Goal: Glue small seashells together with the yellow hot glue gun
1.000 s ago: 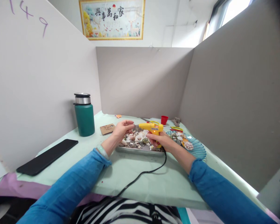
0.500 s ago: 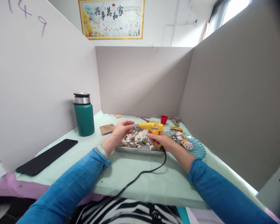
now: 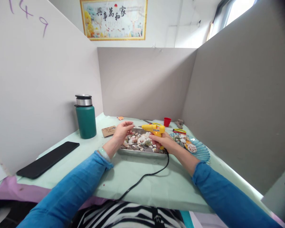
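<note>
My right hand [image 3: 161, 140] is wrapped round the handle of a yellow glue gun [image 3: 153, 128], its nozzle pointing left. Facing the nozzle, my left hand [image 3: 123, 130] has its thumb and fingertips pinched on something too small to make out. A short gap separates those fingertips from the nozzle. Both hands are above a metal tray [image 3: 142, 153] of shells [image 3: 140, 140]. From the gun's handle a black cord [image 3: 142, 177] runs down over the table's front edge.
A green bottle [image 3: 85, 122] and a black phone [image 3: 48, 159] are at the left, a brown card [image 3: 108, 131] behind my left wrist. To the right lies a blue plate [image 3: 201, 151] with shells. Farther back are a red cup [image 3: 167, 122] and yellow-handled tools [image 3: 180, 130]. Panels enclose three sides.
My left hand has shifted slightly left, away from the nozzle, opening a gap between them. The glue gun in my right hand has barely moved.
</note>
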A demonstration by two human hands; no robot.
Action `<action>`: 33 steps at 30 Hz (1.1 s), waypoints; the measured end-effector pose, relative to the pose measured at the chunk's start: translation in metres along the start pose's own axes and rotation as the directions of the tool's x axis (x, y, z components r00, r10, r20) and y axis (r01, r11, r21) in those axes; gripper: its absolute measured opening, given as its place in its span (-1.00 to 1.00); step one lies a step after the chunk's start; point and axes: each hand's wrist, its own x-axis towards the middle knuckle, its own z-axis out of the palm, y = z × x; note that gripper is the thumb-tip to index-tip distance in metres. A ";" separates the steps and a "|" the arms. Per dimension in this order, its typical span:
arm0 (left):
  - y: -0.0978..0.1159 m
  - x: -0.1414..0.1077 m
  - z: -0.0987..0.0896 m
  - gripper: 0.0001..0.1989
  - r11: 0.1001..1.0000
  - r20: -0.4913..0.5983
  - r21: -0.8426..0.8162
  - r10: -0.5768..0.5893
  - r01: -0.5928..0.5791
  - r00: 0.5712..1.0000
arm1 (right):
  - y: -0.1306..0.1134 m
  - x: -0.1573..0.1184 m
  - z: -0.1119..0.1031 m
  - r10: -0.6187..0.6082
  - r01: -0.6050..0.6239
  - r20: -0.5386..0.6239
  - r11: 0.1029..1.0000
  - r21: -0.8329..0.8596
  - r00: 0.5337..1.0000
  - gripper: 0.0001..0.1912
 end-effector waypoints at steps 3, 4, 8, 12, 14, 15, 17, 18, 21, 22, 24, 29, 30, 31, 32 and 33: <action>0.000 0.002 -0.001 -0.61 0.998 -0.062 -0.042 0.042 -0.045 0.997 | -0.004 0.005 0.001 -0.007 0.003 -0.012 0.948 -0.319 1.000 -0.67; 0.001 0.002 -0.001 -0.60 0.997 -0.076 -0.058 0.055 -0.059 0.996 | -0.005 0.007 0.003 -0.015 0.010 -0.008 0.898 -0.440 1.000 -0.66; 0.004 0.002 0.000 -0.59 0.991 -0.103 -0.093 0.089 -0.098 0.991 | -0.009 0.018 0.014 -0.027 0.061 0.057 0.637 -0.768 0.998 -0.61; 0.005 0.002 0.000 -0.60 0.987 -0.054 -0.096 0.126 -0.131 0.991 | -0.014 0.025 0.035 -0.002 0.142 0.160 0.477 -0.868 0.987 -0.59; 0.004 0.001 0.000 -0.61 0.986 -0.033 -0.093 0.138 -0.141 0.990 | -0.016 0.028 0.044 0.035 0.180 0.223 0.477 -0.860 0.974 -0.59; 0.004 0.001 0.000 -0.62 0.986 -0.030 -0.092 0.141 -0.143 0.990 | -0.017 0.028 0.047 0.045 0.209 0.264 0.487 -0.848 0.964 -0.59; 0.004 0.001 0.001 -0.63 0.986 -0.027 -0.087 0.141 -0.143 0.990 | -0.018 0.030 0.046 0.036 0.249 0.314 0.525 -0.814 0.949 -0.59; 0.004 0.000 0.001 -0.63 0.986 -0.024 -0.084 0.140 -0.142 0.990 | -0.018 0.030 0.043 0.020 0.258 0.320 0.543 -0.799 0.947 -0.58; 0.004 0.000 0.002 -0.64 0.988 0.001 -0.071 0.136 -0.136 0.991 | -0.016 0.033 0.025 -0.025 0.224 0.252 0.548 -0.806 0.967 -0.61; 0.004 -0.001 0.002 -0.65 0.989 0.009 -0.063 0.135 -0.134 0.991 | -0.014 0.035 0.018 -0.016 0.186 0.207 0.516 -0.836 0.978 -0.64; 0.004 -0.001 0.003 -0.66 0.990 0.023 -0.046 0.134 -0.133 0.991 | -0.008 0.038 0.008 0.012 0.157 0.182 0.450 -0.879 0.983 -0.70; 0.004 -0.003 0.004 -0.67 0.992 0.049 -0.006 0.128 -0.127 0.991 | 0.008 0.042 0.006 0.130 0.168 0.220 0.325 -0.931 0.967 -0.58; 0.004 -0.004 0.004 -0.67 0.992 0.052 -0.002 0.127 -0.127 0.991 | 0.010 0.042 0.008 0.129 0.170 0.218 0.307 -0.936 0.967 -0.57; 0.004 -0.004 0.004 -0.68 0.992 0.055 0.000 0.127 -0.127 0.990 | 0.011 0.042 0.010 0.127 0.169 0.215 0.298 -0.939 0.968 -0.57; 0.004 -0.004 0.005 -0.69 0.992 0.057 0.000 0.127 -0.127 0.990 | 0.012 0.042 0.011 0.125 0.166 0.211 0.297 -0.940 0.970 -0.58; 0.004 -0.005 0.005 -0.69 0.992 0.058 0.001 0.127 -0.127 0.990 | 0.013 0.041 0.011 0.118 0.163 0.207 0.303 -0.939 0.971 -0.59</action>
